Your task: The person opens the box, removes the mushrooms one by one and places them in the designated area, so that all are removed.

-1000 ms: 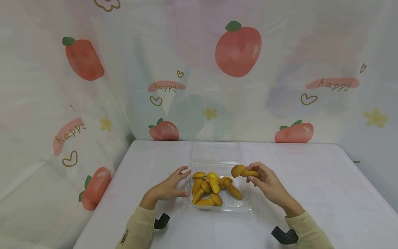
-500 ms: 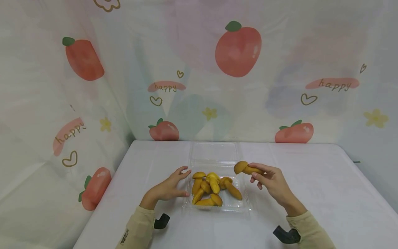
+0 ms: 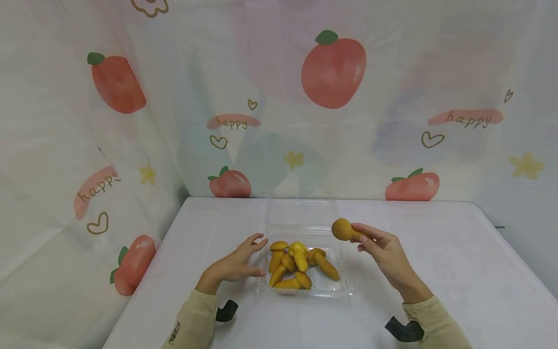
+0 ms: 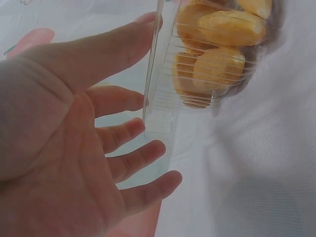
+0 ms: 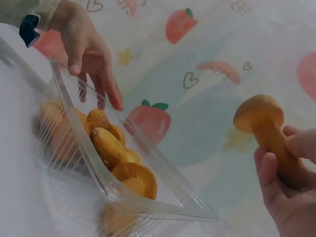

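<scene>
My right hand (image 3: 385,252) pinches a yellow-brown mushroom (image 3: 343,229) by its stem, raised above the right side of a clear plastic clamshell box (image 3: 344,286). In the right wrist view the rounded cap of this mushroom (image 5: 259,112) points up and away from the fingers. Several more mushrooms (image 3: 300,257) lie in the box, mostly toward its left. At the box's left wall my left hand (image 3: 233,261) has its fingers spread, and the left wrist view shows the thumb and fingertips right at the rim (image 4: 154,64).
The box's hinged lid (image 3: 301,213) lies folded back behind it on the white-covered table (image 3: 436,252). A printed cloth (image 3: 270,72) with fruit and the word happy hangs behind and to the left. Each sleeve has a black piece (image 3: 403,330) at the wrist.
My right hand has lifted the mushroom slightly and moved it a little right, turning its cap toward the head camera. The left hand and the mushrooms in the box have stayed put.
</scene>
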The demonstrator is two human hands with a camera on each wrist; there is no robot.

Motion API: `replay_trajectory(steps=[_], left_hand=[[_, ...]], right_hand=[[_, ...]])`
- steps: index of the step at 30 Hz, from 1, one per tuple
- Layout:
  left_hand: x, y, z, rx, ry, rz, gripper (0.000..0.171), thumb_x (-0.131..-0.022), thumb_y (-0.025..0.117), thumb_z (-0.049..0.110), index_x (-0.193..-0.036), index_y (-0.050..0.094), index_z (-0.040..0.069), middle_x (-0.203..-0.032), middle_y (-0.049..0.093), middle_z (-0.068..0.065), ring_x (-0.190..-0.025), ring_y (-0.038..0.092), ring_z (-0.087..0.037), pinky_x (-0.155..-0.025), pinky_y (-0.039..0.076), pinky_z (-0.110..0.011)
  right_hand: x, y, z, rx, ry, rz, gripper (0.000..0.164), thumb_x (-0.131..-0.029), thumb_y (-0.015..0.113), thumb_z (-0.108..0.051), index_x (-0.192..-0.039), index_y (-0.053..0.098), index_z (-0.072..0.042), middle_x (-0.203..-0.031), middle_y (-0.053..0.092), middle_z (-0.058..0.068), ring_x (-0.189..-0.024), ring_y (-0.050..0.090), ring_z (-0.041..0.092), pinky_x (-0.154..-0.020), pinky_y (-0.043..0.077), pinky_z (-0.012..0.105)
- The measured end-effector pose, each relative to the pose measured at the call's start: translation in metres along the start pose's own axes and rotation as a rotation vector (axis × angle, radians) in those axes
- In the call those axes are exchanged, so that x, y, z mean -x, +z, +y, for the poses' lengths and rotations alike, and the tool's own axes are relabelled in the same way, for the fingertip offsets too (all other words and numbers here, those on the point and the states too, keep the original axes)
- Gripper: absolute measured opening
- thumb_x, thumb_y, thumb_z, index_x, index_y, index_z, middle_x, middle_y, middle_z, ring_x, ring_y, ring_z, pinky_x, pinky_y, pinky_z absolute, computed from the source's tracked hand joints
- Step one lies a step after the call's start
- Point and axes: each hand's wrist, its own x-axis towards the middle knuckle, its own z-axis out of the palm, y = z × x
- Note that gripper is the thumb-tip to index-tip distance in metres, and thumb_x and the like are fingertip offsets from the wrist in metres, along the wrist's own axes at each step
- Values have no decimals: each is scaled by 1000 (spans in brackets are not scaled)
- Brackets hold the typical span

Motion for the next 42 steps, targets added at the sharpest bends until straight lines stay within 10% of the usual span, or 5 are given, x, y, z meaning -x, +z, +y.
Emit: replay_trajectory(steps=[18, 33, 42], left_hand=[[1, 0, -3, 0, 35, -10, 84, -92, 75, 21, -157, 28, -3, -167, 13, -23, -153, 19, -47, -119, 25, -67], [1, -1, -3, -8, 40, -9, 82, -93, 74, 21, -157, 29, -4, -167, 13, -24, -152, 20, -48, -119, 25, -67], [0, -1, -3, -11, 34, -7, 82, -93, 74, 21, -157, 29, -2, -167, 13, -23, -153, 18, -47, -119, 24, -67]], right_hand=[[4, -2, 0, -107, 62, -49, 24, -99, 59, 3, -117, 61, -13, -121, 57, -6, -106, 65, 1, -91, 55, 16], [1, -6, -1, -232, 53, -188, 14, -104, 47, 4, -116, 47, -4, -121, 56, -1, -102, 75, 12, -91, 57, 24], [2, -13, -1, 52, 69, -60, 30, -107, 48, -10, -133, 54, 4, -122, 61, -17, -105, 68, 0, -89, 55, 16]])
